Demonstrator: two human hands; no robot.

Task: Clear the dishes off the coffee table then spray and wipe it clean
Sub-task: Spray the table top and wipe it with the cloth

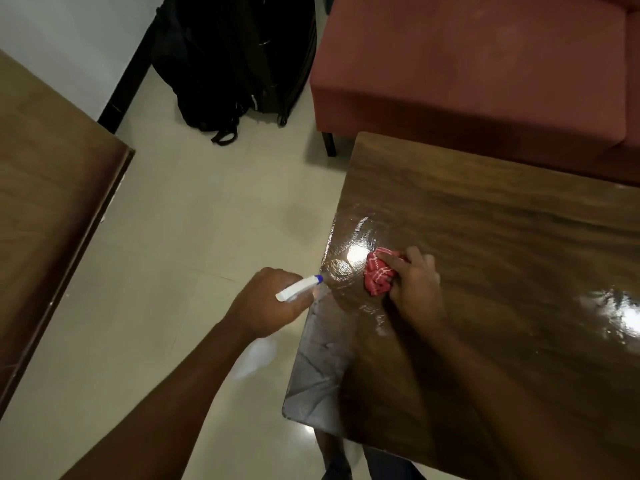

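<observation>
1. Wiping stage by the look of it: no dishes in view on the coffee table [485, 220], with a wet patch [341, 268] near its 9 o'clock edge
2. Keep the cloth [377, 277] pressed firmly down; sweep in overlapping strokes from the wet patch toward 3 o'clock, catching streaks before drying
3. Hold the spray bottle [299, 288] off the edge, nozzle aimed toward 2 o'clock, and spray only ahead of the cloth
4. Left hand [266, 303] — curled round the bottle's neck, just off the table's 9 o'clock edge
5. Right hand [415, 289] — fingers [391, 263] bent over the bunched red cloth, gripping it and pressing it onto the wood; cloth bulging out at 10 o'clock of the knuckles, just beside the wet patch
</observation>
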